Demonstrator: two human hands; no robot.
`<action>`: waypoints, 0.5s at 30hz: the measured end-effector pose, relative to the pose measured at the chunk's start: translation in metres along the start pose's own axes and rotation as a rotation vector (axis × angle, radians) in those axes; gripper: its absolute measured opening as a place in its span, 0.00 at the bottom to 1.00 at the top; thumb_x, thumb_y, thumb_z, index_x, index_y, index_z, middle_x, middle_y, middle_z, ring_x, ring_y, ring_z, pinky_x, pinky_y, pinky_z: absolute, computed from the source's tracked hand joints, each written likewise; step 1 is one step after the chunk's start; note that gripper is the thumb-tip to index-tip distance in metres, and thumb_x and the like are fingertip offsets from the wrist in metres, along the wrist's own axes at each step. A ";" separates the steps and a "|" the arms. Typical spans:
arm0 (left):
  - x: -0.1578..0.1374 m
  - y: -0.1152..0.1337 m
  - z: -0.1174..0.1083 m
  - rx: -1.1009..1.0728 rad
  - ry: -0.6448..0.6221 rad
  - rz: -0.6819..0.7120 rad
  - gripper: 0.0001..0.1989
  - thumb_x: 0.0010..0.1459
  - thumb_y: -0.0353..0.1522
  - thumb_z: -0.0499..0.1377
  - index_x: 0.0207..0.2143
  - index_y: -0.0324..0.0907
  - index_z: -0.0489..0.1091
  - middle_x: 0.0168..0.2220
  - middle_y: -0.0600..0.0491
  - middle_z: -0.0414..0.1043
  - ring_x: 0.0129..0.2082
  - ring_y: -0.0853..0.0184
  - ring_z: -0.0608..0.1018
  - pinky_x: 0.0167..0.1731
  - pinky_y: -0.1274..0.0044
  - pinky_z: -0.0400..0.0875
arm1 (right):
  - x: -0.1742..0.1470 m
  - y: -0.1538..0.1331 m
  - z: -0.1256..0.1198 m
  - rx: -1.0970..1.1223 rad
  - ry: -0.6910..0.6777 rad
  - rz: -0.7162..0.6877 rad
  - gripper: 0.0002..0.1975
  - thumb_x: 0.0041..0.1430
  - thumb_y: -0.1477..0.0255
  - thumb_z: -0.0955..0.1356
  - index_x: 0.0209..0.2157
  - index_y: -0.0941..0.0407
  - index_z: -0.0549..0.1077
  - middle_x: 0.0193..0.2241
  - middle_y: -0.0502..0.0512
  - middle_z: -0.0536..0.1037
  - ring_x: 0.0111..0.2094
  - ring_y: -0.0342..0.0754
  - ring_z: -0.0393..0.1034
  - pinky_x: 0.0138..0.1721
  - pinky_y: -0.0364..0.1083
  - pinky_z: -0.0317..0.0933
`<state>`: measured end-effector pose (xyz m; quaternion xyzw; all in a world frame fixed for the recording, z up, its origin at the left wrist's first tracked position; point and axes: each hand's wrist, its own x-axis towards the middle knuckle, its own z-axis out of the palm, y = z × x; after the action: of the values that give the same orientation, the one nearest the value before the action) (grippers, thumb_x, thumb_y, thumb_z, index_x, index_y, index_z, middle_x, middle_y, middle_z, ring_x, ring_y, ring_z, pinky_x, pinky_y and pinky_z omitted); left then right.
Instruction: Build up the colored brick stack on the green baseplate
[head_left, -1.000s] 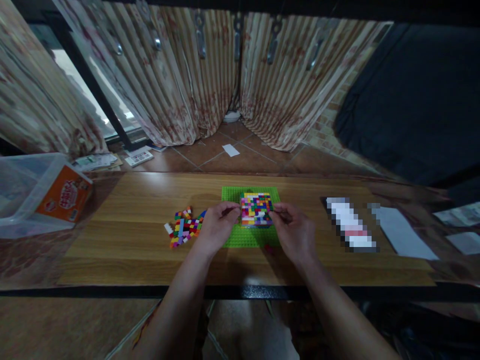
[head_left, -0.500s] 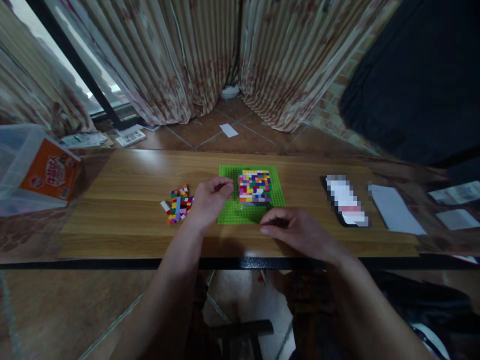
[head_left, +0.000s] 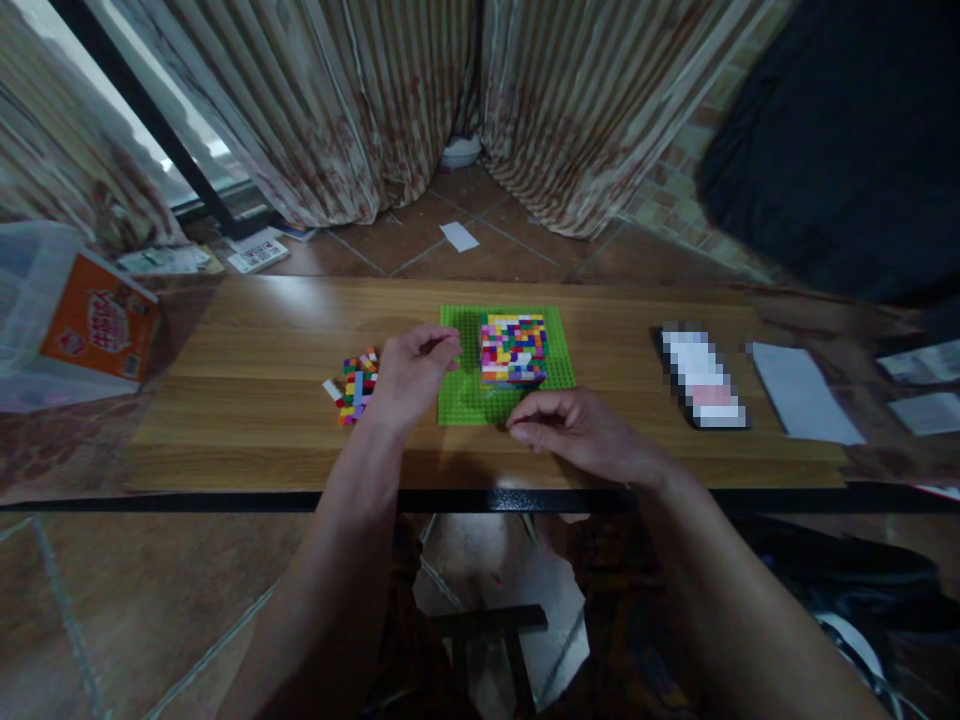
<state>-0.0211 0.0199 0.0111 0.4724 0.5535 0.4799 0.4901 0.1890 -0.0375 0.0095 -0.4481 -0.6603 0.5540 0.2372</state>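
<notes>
A block of many-coloured toy bricks (head_left: 514,350) is built up on a green baseplate (head_left: 465,405) in the middle of the table. Over the plate's left edge is my left hand (head_left: 414,375), thumb and fingertips pinched together, beside the block without touching it. My right hand (head_left: 574,430) hovers by the plate's front edge with fingers curled and thumb close to them. Whatever either pinch may hold is too small to make out. Loose bricks (head_left: 358,385) lie in a pile left of the plate, partly hidden behind my left hand.
On the wooden table (head_left: 247,390) a phone (head_left: 703,380) with a blurred screen lies right of the plate, beside a white sheet (head_left: 806,392). A clear plastic box (head_left: 37,340) with an orange label stands at the far left. Curtains (head_left: 337,110) hang behind.
My view has tipped down a little, so the table sits higher. My right hand has shifted slightly left along the plate's front edge. My left hand stays pinched by the block.
</notes>
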 end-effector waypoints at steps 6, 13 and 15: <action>0.004 0.008 -0.022 -0.143 0.177 0.029 0.05 0.49 0.31 0.64 0.30 0.40 0.76 0.27 0.54 0.75 0.26 0.72 0.74 0.29 0.81 0.70 | 0.009 -0.001 0.014 -0.074 -0.002 -0.058 0.07 0.62 0.68 0.68 0.33 0.56 0.76 0.25 0.47 0.74 0.27 0.42 0.67 0.30 0.42 0.59; 0.005 0.012 -0.051 -0.244 0.330 0.067 0.08 0.46 0.33 0.66 0.30 0.39 0.75 0.26 0.55 0.74 0.22 0.76 0.71 0.26 0.83 0.67 | 0.031 -0.003 0.058 -0.312 0.207 -0.201 0.07 0.62 0.76 0.66 0.36 0.54 0.76 0.33 0.51 0.80 0.35 0.44 0.73 0.38 0.44 0.62; 0.005 0.012 -0.053 -0.248 0.343 0.053 0.09 0.46 0.34 0.67 0.31 0.39 0.75 0.26 0.55 0.75 0.22 0.76 0.71 0.26 0.83 0.67 | 0.039 -0.003 0.069 -0.372 0.267 -0.243 0.07 0.62 0.77 0.66 0.37 0.54 0.76 0.34 0.52 0.79 0.37 0.46 0.73 0.40 0.45 0.63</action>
<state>-0.0739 0.0219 0.0256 0.3345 0.5526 0.6305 0.4304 0.1130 -0.0403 -0.0137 -0.4708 -0.7626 0.3263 0.3004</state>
